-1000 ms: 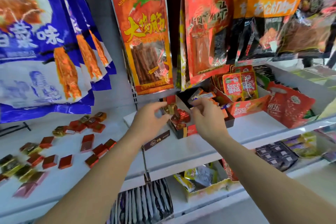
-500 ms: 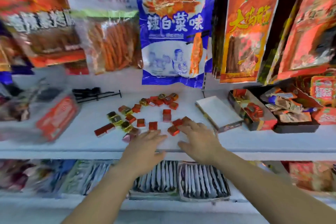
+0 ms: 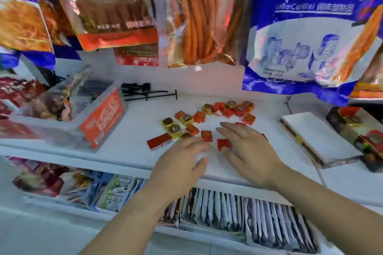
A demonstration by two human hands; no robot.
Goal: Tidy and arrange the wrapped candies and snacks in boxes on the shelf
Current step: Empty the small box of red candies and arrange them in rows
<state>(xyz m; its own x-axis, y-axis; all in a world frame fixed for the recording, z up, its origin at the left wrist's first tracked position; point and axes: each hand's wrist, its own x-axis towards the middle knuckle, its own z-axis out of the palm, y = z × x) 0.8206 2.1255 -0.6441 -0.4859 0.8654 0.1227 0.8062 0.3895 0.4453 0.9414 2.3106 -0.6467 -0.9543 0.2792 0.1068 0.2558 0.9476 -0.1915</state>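
Several small wrapped candies, red and gold, lie scattered on the white shelf. My left hand hovers with relaxed fingers at the near edge of the scatter, by a longer red pack. My right hand lies flat with straight fingers over the candies on the right, covering some. A candy box with its white lid folded open stands at the far right, partly cut off.
A clear plastic tub with an orange label sits at the left. Black hooks lie at the back. Large snack bags hang above. Sachet boxes fill the lower shelf.
My hands left the candy box at the right and came to the loose candies. The view swung left, so the box now sits at the frame's right edge.
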